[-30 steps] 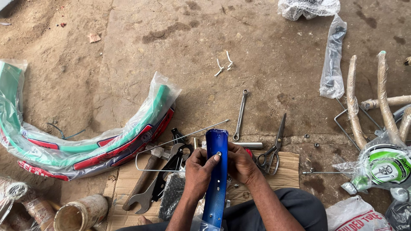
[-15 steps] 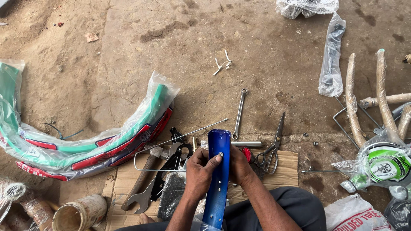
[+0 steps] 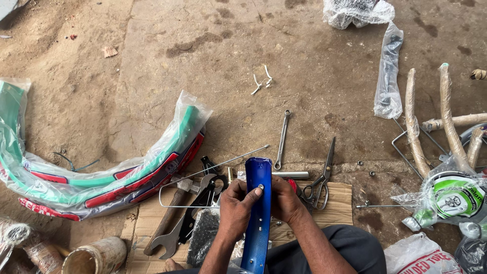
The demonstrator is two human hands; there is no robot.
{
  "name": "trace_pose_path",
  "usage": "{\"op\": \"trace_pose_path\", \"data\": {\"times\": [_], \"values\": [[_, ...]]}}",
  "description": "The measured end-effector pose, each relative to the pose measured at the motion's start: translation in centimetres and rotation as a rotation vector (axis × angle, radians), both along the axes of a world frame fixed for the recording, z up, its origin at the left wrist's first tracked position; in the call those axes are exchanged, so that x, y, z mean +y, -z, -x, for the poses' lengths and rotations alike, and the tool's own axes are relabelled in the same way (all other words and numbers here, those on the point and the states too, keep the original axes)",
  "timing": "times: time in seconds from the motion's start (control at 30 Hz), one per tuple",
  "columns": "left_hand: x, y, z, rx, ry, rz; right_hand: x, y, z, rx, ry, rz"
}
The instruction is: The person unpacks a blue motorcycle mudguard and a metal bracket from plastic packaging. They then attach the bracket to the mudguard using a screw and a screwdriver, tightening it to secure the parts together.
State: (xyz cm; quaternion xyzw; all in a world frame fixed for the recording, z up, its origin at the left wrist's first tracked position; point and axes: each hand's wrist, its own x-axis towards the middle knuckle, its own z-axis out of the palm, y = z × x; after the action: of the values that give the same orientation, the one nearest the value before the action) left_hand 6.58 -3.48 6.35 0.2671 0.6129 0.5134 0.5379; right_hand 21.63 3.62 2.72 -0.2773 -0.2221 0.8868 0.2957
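Note:
A long blue curved bicycle mudguard (image 3: pixel 257 218) stands upright in front of me, its rounded end pointing away. My left hand (image 3: pixel 237 204) grips its left edge, thumb pressing on a small bolt near the top. My right hand (image 3: pixel 284 199) holds the right edge from behind. Under the hands lies a sheet of cardboard (image 3: pixel 337 210) with tools on it.
Plastic-wrapped green and red mudguards (image 3: pixel 101 177) curve at the left. A bent wire stay (image 3: pixel 213 170), spanners (image 3: pixel 281 139), scissors (image 3: pixel 322 177) and a large wrench (image 3: pixel 167 238) lie around the cardboard. Paper-wrapped parts (image 3: pixel 446 116) and bags sit at the right.
The mudguard and both hands have stayed almost still. My left thumb has shifted slightly on the bolt.

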Motion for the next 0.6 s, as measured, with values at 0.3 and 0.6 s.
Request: {"op": "trace_pose_path", "data": {"times": [0.3,0.6], "values": [[0.0,0.5,0.2,-0.070,0.027,-0.009,0.0,1.0,0.2,-0.032,0.018,-0.060],[1.0,4.9,1.0,-0.089,-0.070,-0.054,0.4,-2.0,1.2,-0.130,0.006,0.095]]}}
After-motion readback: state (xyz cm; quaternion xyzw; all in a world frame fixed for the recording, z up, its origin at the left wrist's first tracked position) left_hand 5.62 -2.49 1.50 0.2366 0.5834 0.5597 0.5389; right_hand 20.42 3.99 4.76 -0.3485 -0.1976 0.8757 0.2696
